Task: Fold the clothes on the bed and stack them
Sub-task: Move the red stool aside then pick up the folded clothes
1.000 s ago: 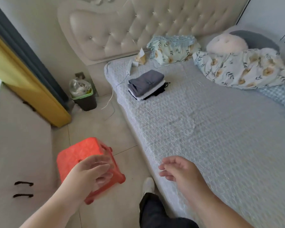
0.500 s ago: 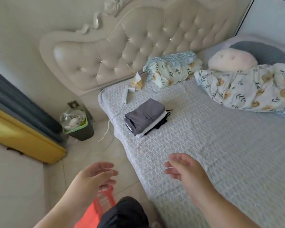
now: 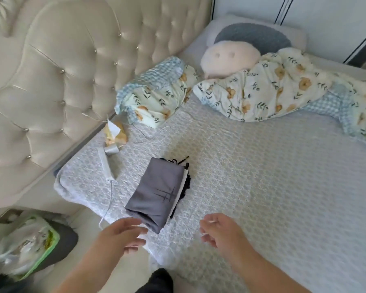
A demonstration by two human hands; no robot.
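A stack of folded clothes (image 3: 159,193) lies on the bed (image 3: 262,187) near its left edge: a grey piece on top, a white one under it, black fabric at the bottom. My left hand (image 3: 123,235) hovers just in front of the stack's near corner, fingers relaxed and holding nothing. My right hand (image 3: 222,231) hangs over the bedspread to the right of the stack, fingers loosely curled, empty.
A floral pillow (image 3: 156,100) and a floral quilt (image 3: 283,92) lie by the tufted headboard (image 3: 61,70), with a plush pillow (image 3: 230,58) behind. A tissue pack (image 3: 114,132), a charger and cable (image 3: 108,166) sit near the bed's corner. A lined bin (image 3: 30,246) stands on the floor.
The view has swung towards the bed, and the red stool has left the frame. Both hands have come much closer to the folded stack.
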